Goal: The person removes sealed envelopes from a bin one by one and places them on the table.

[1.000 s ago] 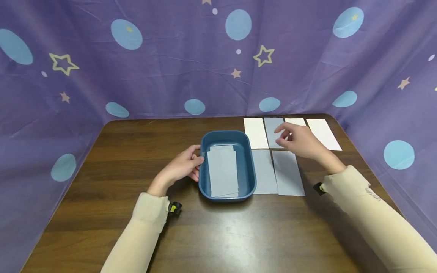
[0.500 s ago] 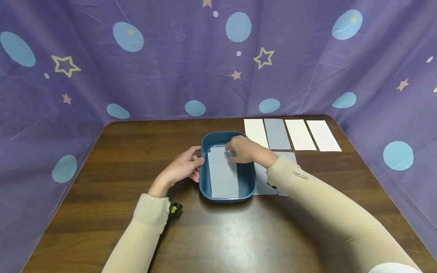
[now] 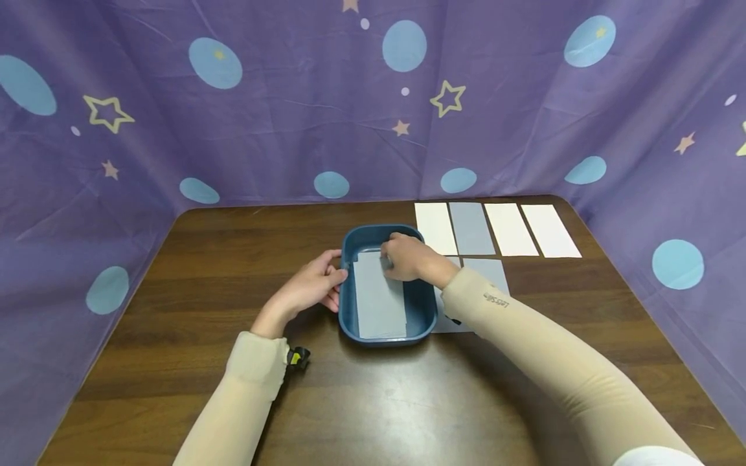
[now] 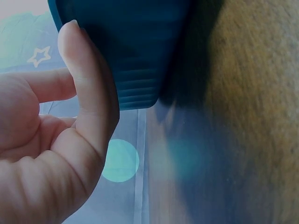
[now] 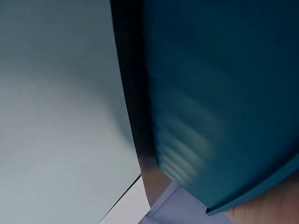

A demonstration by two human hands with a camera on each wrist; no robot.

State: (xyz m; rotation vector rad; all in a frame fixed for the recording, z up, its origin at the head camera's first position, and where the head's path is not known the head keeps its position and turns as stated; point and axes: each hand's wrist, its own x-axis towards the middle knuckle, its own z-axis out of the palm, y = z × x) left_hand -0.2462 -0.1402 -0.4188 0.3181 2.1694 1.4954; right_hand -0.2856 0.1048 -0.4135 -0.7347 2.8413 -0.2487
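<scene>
a: what's the biggest thing here?
b: the dark brown wooden table (image 3: 175, 362), with a purple cloth backdrop printed with blue dots and stars (image 3: 280, 116) hung round it.

a: and on the table?
b: a deep blue oval plastic tray (image 3: 422, 310) near the middle. inside it lies a stack of grey rectangular paper sheets (image 3: 379, 304).

a: anything else?
b: at two o'clock from the tray, a row of four paper strips (image 3: 509, 230), three white and one grey. two more grey sheets (image 3: 486, 272) lie just beside the tray at three o'clock, partly under the sleeve.

a: the hands?
b: the left hand (image 3: 309, 285) sits at nine o'clock of the tray, fingers loosely curled against its outer wall, thumb at the rim. the right hand (image 3: 408, 257) is inside the tray at its twelve o'clock end, fingers bent down onto the top of the grey stack; i cannot tell whether it pinches a sheet or only presses.
</scene>
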